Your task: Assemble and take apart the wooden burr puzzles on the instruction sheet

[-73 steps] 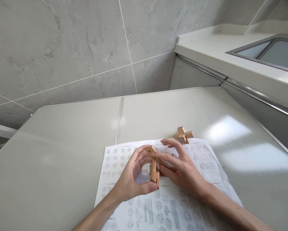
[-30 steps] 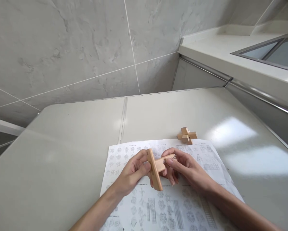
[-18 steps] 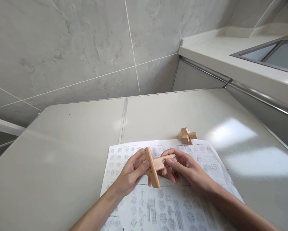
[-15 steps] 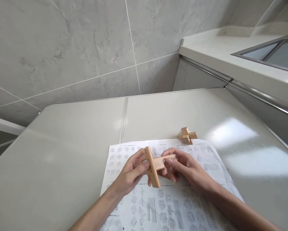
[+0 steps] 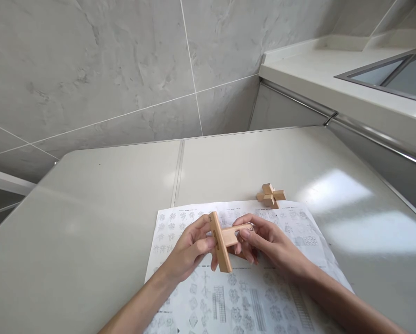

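Two light wooden puzzle pieces meet crosswise between my hands, above a printed sheet. My left hand (image 5: 190, 248) is closed around a flat puzzle piece marked 2 (image 5: 222, 250), thumb on its near face. My right hand (image 5: 263, 239) pinches a notched puzzle piece (image 5: 231, 237) whose end touches or enters the flat piece; I cannot tell which. Part of another wooden piece (image 5: 236, 253) shows below them, mostly hidden by the fingers. Under both hands lies the instruction sheet (image 5: 194, 290), covered with small grey diagrams.
An assembled wooden cross puzzle (image 5: 270, 195) rests at the sheet's far edge. The pale table (image 5: 106, 222) has a seam running away from me. A grey tiled wall (image 5: 124, 65) stands behind it, and a white counter (image 5: 312, 69) with a framed inset (image 5: 395, 74) is at the right.
My left thumb and fingers have shifted very slightly on the flat piece. The two joined pieces keep nearly the same position.
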Available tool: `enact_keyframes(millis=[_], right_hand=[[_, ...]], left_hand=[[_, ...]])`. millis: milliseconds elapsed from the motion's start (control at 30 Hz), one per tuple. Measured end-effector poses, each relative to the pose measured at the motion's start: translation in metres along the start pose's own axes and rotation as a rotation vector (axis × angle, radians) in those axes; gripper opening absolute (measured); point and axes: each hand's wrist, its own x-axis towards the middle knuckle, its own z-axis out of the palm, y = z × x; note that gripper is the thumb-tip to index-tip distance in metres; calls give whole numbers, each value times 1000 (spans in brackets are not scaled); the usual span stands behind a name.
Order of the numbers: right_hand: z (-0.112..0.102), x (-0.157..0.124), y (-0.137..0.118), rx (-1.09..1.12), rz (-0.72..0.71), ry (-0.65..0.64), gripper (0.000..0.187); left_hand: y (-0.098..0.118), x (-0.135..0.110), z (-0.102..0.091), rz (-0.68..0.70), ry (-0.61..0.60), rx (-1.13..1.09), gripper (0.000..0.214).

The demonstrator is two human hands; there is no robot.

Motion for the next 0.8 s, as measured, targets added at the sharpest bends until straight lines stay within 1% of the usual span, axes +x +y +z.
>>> enact_keyframes(millis=[367, 467, 633, 733, 800], right_hand=[[-1, -1, 0, 1, -4, -15, 30], [-2, 0, 1, -2, -5, -17, 31], [-2, 0, 0, -14, -10, -10, 33], [-1, 0, 0, -16, 0, 0, 33], [-1, -1, 0, -22, 3, 14, 33]], left_hand=[[-1, 1, -1, 6, -6, -4, 35], [-2, 0, -3, 13, -9, -22, 33], [-4, -2, -5, 18, 11, -17, 25], [-4, -2, -5, 25, 5, -30, 24], [-4, -2, -3, 31, 24, -34, 25]])
